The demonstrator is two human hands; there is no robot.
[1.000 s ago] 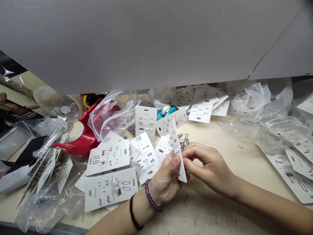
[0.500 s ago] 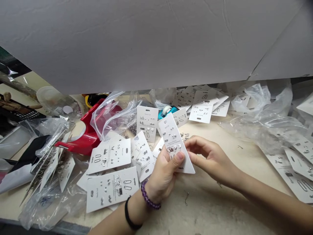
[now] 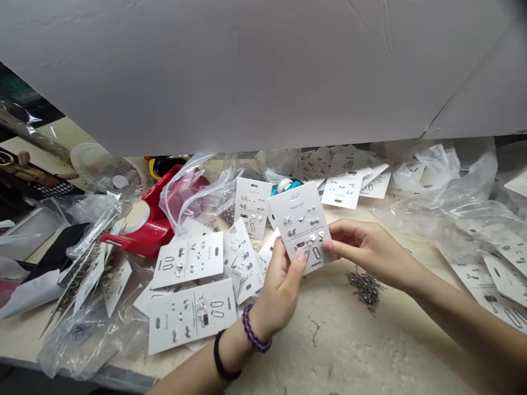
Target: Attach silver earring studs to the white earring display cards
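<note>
A white earring card [image 3: 300, 216] with rows of small silver earrings is held up above the table, its printed face toward me and slightly tilted. My left hand [image 3: 280, 293] grips its lower left edge, thumb on the front and fingers behind. At the card's right edge my right hand [image 3: 368, 249] pinches it near the lower earrings; its fingertips behind the card are hidden. Below my right hand lies a small heap of thin metal pins [image 3: 365, 289]. One bent wire piece [image 3: 315, 332] lies on the tabletop nearer to me.
More filled earring cards [image 3: 192, 315] lie overlapping at the left, beside a red plastic holder [image 3: 144, 241] and clear bags [image 3: 88, 343]. A teal tape dispenser [image 3: 275, 189] stands behind my card. Other cards [image 3: 341, 186] and crumpled bags [image 3: 436, 214] lie at the back and right. A large white panel [image 3: 263, 77] overhangs.
The earring card has turned to face me more squarely. My right hand has shifted slightly up and right, its thumb now at the card's front edge. The heap of pins has come into view.
</note>
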